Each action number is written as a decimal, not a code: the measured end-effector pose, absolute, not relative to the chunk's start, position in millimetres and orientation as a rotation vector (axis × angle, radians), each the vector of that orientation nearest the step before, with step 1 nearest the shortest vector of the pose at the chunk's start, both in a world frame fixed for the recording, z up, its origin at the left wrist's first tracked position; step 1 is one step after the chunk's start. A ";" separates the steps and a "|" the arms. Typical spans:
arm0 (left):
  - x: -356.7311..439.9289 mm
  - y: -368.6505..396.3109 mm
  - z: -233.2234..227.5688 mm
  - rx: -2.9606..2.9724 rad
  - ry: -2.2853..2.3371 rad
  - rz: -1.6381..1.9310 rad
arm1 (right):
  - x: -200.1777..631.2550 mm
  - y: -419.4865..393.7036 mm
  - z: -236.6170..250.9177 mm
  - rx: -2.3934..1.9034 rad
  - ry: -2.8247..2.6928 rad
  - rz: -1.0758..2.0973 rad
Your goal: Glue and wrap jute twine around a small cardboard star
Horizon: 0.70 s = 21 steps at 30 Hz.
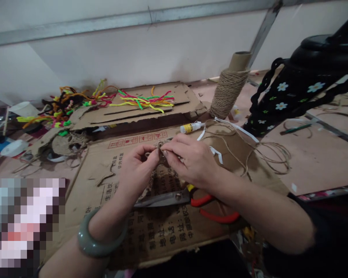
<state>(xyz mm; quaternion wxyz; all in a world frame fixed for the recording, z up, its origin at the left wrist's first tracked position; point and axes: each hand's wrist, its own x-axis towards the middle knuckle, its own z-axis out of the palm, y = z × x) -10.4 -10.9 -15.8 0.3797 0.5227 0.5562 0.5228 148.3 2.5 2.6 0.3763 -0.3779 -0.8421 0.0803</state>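
Note:
My left hand (142, 164) and my right hand (190, 158) meet over a cardboard sheet (98, 216). Fingertips of both pinch a piece of brown twine (160, 144), partly hidden by the fingers. More of the twine seems to hang below the left fingers, though its shape is hard to make out. Just beneath the hands lie scissors (223, 218) with red-orange handles, their blades pointing left. A spool of jute twine (229, 90) stands behind on the right, and loose strands curl over the cardboard near it.
A small glue bottle (190, 127) lies behind my right hand. Colourful pipe cleaners (145, 100) rest on a raised cardboard piece (179, 92) at the back. A black flowered bottle (295, 85) stands at the right. White strips (216, 154) lie by the loose twine.

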 end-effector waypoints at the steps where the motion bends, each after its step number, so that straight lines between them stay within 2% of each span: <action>1: -10.7 -10.6 -16.1 1.336 1.423 1.326 | 148.5 2.9 2.5 -0.964 -2.149 0.210; 10: -10.9 -13.3 -14.2 1.411 1.456 1.184 | 155.3 13.2 2.1 -0.940 -2.041 0.294; 21: -10.1 -16.0 -6.1 1.466 1.443 1.059 | 162.0 24.7 8.0 -0.967 -2.084 0.749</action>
